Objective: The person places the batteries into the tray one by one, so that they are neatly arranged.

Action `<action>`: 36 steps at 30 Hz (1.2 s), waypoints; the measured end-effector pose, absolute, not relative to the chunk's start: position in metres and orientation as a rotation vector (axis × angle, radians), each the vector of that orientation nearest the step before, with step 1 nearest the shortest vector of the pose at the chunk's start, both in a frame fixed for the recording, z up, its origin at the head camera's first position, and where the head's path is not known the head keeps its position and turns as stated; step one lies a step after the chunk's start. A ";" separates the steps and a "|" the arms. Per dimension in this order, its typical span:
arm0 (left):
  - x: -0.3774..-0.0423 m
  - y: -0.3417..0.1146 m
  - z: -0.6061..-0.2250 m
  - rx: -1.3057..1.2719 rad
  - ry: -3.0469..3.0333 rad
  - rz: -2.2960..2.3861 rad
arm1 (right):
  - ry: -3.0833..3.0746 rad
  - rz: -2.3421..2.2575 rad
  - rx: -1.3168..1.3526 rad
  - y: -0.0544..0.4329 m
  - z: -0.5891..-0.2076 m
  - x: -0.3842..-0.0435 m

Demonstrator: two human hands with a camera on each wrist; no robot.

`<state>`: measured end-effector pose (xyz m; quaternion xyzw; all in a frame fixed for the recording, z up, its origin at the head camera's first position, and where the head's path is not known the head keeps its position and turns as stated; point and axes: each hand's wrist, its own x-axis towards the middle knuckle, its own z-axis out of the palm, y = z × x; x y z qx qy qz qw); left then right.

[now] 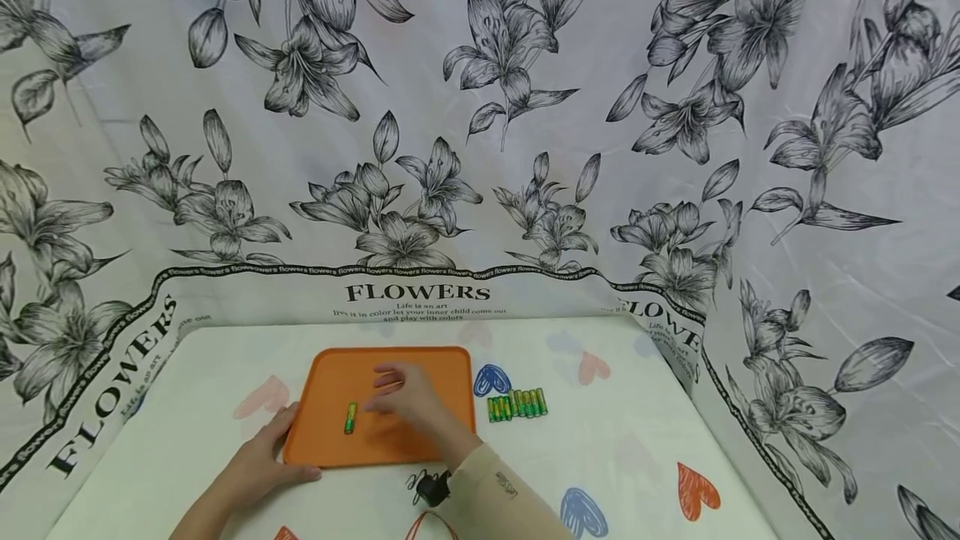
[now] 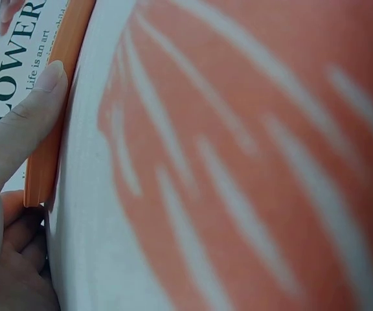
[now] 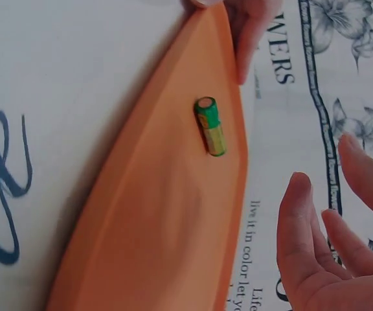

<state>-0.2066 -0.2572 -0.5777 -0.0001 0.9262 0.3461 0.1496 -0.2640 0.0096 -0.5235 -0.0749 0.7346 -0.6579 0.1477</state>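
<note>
An orange tray (image 1: 337, 373) lies on the table, and my left hand (image 1: 258, 461) grips its near left corner. In the left wrist view the thumb (image 2: 37, 100) lies along the tray's side, with the other fingers bent at the corner. One green and yellow battery (image 1: 350, 418) lies inside the tray, left of the middle; the right wrist view shows the same battery (image 3: 211, 127) on its side. Over the tray, just right of that battery, my right hand (image 1: 411, 398) is held with fingers spread and nothing in them.
Right of the tray, several more green and yellow batteries (image 1: 517, 405) lie side by side in a row. A white cloth (image 1: 637, 457) printed with hearts covers the table. Flower-printed sheets (image 1: 540, 190) rise behind it and at both sides. A small black object (image 1: 432, 488) sits at the right wrist.
</note>
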 end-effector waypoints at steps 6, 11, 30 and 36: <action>-0.207 -0.257 -0.577 -0.009 2.655 0.996 | 2.132 -1.890 -0.242 0.021 -0.511 -0.261; -0.208 -0.258 -0.580 0.008 2.670 0.996 | 2.169 -1.881 -0.234 0.030 -0.502 -0.257; -0.208 -0.260 -0.582 0.014 2.666 1.002 | 2.208 -1.910 -0.304 0.078 -0.513 -0.254; -0.209 -0.259 -0.582 0.010 2.666 0.994 | 2.287 -1.874 -0.293 0.094 -0.514 -0.250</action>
